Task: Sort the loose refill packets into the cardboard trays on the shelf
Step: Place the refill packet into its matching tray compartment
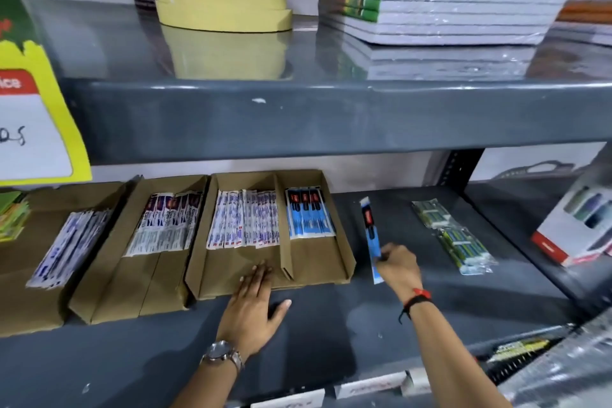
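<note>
Right hand (397, 267) pinches a blue refill packet (371, 238) by its near end. Left hand (253, 308) lies open and flat, steadying the cardboard tray (318, 272). Align the packet with the matching blue stack (309, 217) left of the right hand, then slide it in.

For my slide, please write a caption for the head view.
Right hand holds a blue packet beside the divided tray; left hand steadies it.
</note>
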Motion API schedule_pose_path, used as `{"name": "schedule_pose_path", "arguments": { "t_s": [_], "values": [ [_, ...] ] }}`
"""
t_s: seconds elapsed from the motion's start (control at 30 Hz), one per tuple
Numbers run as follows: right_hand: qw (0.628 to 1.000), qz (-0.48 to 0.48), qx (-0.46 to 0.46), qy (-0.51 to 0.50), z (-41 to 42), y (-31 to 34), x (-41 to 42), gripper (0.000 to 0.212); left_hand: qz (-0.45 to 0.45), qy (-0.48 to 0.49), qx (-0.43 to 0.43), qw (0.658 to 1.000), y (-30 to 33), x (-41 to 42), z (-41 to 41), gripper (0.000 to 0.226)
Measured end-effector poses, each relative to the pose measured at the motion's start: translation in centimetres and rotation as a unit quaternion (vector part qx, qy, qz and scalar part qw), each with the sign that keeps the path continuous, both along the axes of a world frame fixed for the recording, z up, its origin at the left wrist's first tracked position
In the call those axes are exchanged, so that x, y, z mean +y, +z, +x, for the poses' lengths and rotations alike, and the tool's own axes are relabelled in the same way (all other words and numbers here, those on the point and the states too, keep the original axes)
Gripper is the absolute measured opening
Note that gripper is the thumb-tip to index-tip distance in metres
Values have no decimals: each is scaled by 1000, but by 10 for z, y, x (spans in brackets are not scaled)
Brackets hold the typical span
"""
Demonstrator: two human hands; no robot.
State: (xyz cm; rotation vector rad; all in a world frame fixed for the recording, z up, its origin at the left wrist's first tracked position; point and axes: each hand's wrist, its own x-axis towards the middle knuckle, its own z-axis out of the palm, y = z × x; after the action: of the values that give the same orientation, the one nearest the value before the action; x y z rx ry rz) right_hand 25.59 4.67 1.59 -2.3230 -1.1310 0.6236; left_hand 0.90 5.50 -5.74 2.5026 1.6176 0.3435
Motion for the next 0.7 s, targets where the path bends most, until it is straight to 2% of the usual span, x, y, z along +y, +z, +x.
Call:
{"name": "schedule_pose_path", "arguments": {
  "t_s": [0.07, 0.1, 0.2, 0.27, 0.33, 0.4, 0.57, 0.7],
  "values": [
    [998, 60, -18, 29, 14, 20, -2, 19, -44, 7, -66, 997, 6, 0, -2, 115],
    [994, 88, -15, 61, 23, 31, -3, 16, -67, 27, -148, 986, 13, 0, -1, 106],
    [970, 117, 7, 215, 34, 72, -8, 16, -88, 83, -402, 907, 48, -1, 5, 76],
    [954, 106, 7, 282, 30, 94, -13, 13, -103, 76, -503, 855, 76, 3, 12, 44],
    [946, 97, -13, 309, 22, 108, -14, 14, -91, 52, -536, 838, 99, 7, 19, 22],
    [943, 95, -9, 320, 15, 115, -14, 11, -65, 34, -546, 835, 112, 8, 24, 10],
    [939, 95, 42, 327, 16, 111, -10, 17, -27, 50, -520, 852, 118, 9, 27, 22],
    [930, 116, 98, 335, 29, 109, -18, 34, -30, 53, -506, 860, 119, 10, 24, 22]
  ]
}}
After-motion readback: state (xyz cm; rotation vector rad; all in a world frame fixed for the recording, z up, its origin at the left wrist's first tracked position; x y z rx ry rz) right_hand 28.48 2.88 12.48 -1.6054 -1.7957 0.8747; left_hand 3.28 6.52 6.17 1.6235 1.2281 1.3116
